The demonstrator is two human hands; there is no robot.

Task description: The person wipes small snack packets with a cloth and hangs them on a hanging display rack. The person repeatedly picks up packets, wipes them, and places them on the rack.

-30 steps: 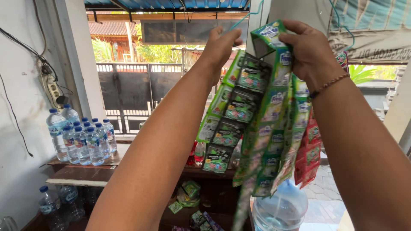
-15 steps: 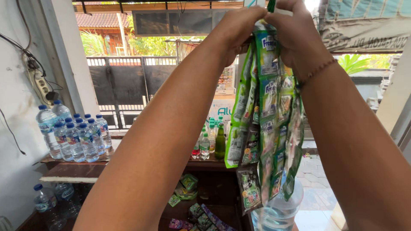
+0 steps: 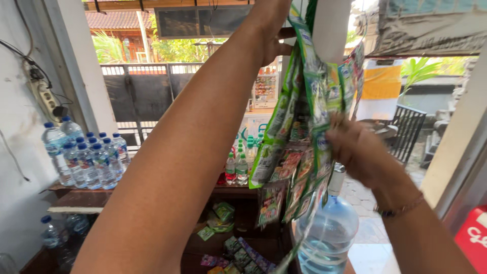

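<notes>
Beyond a wooden shelf (image 3: 76,195) of clear plastic water bottles (image 3: 83,160), left hand (image 3: 271,30) pinches hanging green foil sachet strips (image 3: 304,132) overhead; right hand (image 3: 357,149) fingers curl against them.

At your far left, clear water bottles with blue caps (image 3: 83,160) stood crowded on a wooden shelf (image 3: 76,195), under a power strip (image 3: 43,94) fixed to the white wall. A large water jug (image 3: 327,236) sat low at the near right. Small green bottles (image 3: 237,170) lined the counter behind, and a dark fence (image 3: 142,91) closed the yard.
</notes>
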